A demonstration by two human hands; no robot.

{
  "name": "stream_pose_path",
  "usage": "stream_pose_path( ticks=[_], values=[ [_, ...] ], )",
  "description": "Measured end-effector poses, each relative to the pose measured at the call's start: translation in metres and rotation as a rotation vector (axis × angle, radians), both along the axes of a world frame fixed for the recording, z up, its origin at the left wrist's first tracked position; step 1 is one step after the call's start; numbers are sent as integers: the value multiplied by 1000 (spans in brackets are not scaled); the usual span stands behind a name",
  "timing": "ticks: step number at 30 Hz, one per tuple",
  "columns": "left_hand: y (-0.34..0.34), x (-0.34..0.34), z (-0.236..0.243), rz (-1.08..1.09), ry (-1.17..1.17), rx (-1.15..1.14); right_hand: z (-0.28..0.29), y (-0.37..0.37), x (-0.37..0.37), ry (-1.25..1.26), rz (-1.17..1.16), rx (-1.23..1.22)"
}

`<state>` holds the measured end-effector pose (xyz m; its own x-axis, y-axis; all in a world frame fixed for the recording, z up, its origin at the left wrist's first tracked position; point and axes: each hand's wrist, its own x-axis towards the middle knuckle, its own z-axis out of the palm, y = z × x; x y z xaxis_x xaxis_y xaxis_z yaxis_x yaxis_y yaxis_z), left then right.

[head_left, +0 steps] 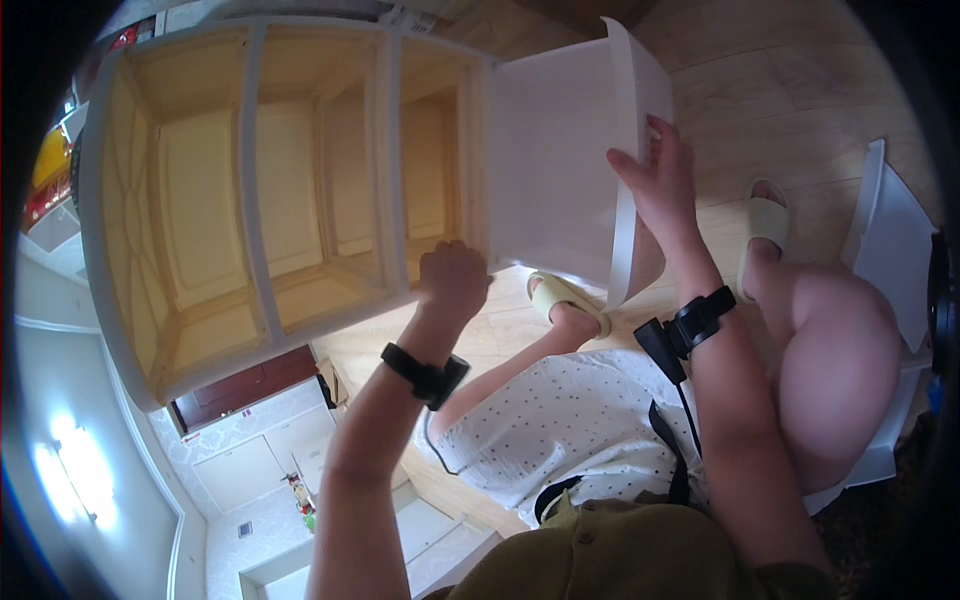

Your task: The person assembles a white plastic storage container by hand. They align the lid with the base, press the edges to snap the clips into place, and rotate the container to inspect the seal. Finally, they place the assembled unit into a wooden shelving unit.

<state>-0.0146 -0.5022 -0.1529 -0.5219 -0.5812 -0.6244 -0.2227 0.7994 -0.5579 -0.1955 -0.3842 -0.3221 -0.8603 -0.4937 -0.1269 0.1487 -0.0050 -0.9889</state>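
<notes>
A white cabinet [255,190] with a yellowish interior and several open compartments fills the upper left. From its right end a white drawer [555,160] sticks out, its front panel [628,200] standing up along the far side. My right hand [660,180] grips this panel's edge, thumb on the inner face and fingers round the outer one. My left hand [455,275] is closed at the cabinet's near edge, by the compartment beside the drawer. Its fingers curl over the frame there, with the fingertips hidden.
White panel-like pieces [885,225] lie at the right beside my bent knee. My feet in pale slippers [768,215] rest on the wood floor [740,90]. Red and yellow items [50,165] are beyond the cabinet at far left. A brown cabinet [245,385] stands behind it.
</notes>
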Motion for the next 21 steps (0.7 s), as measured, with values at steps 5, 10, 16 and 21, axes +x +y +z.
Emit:
stream_pose_path(
  ticks=[5, 10, 16, 21],
  values=[
    [-13, -75, -43, -74, 835, 257, 14, 4, 4, -32, 33, 90],
    [-74, -147, -95, 169, 1064, 280, 34, 6, 15, -28, 50, 235],
    [-71, -139, -103, 201, 1008, 225, 40, 12, 24, -114, 64, 246],
    [-69, -136, -85, 195, 912, 240, 40, 13, 29, -175, 50, 236]
  ],
)
